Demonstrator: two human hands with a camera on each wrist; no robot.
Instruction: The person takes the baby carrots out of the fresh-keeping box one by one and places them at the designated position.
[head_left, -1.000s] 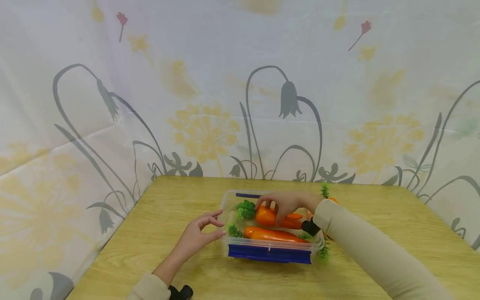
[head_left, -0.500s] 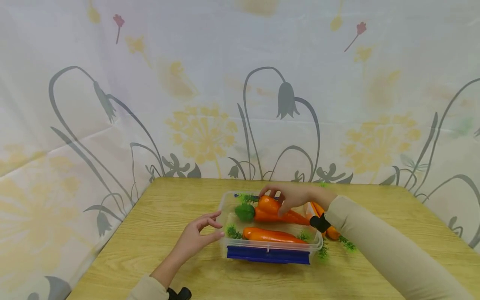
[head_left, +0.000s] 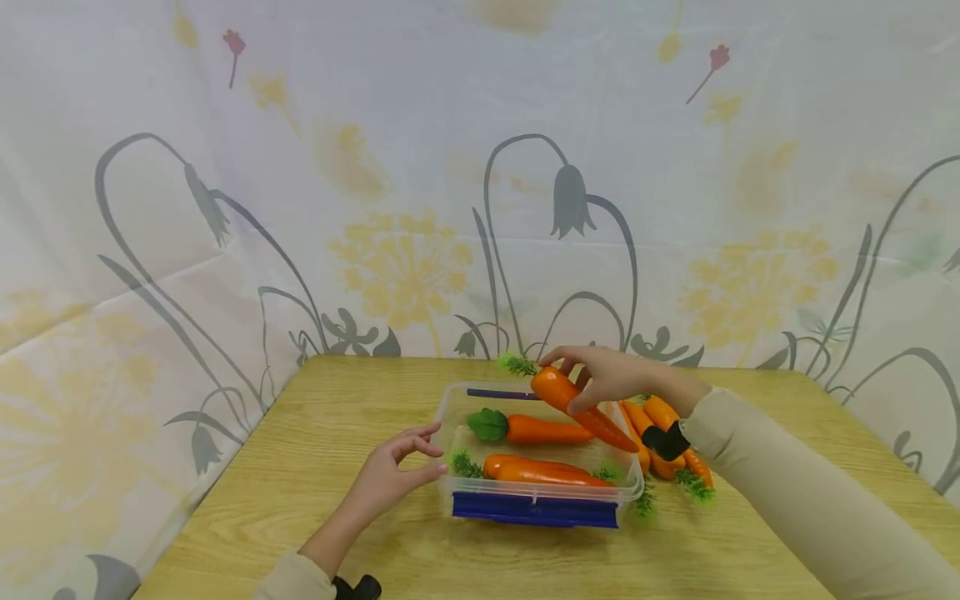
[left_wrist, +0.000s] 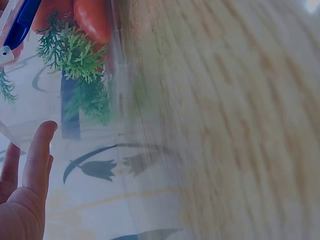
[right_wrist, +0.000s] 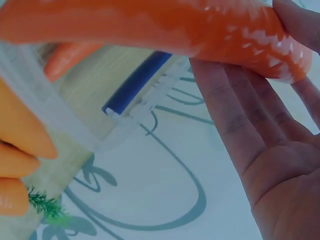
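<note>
My right hand [head_left: 613, 373] grips an orange toy carrot [head_left: 558, 388] with a feathery green top, thumb on one side and fingers on the other. The carrot tilts above the right part of a clear plastic box [head_left: 537, 492], its tip down to the right; its body fills the top of the right wrist view. Inside the box lie a carrot with broad green leaves [head_left: 547, 429] and, by the front wall, orange carrots [head_left: 536, 469] with feathery tops. Beside the box's left wall my left hand [head_left: 397, 468] has its fingers extended; I cannot tell whether they touch it.
Several more carrots [head_left: 662, 412] lie in a pile against the box's right side on the wooden table [head_left: 360, 400]. A blue latch [head_left: 534, 510] hangs on the front wall. Behind the table stands a flower-patterned cloth backdrop [head_left: 412, 167].
My right hand has lifted the feathery-topped carrot out of the box, moving up and right. This uncovers the leafy carrot beneath. The left hand stays nearly still.
</note>
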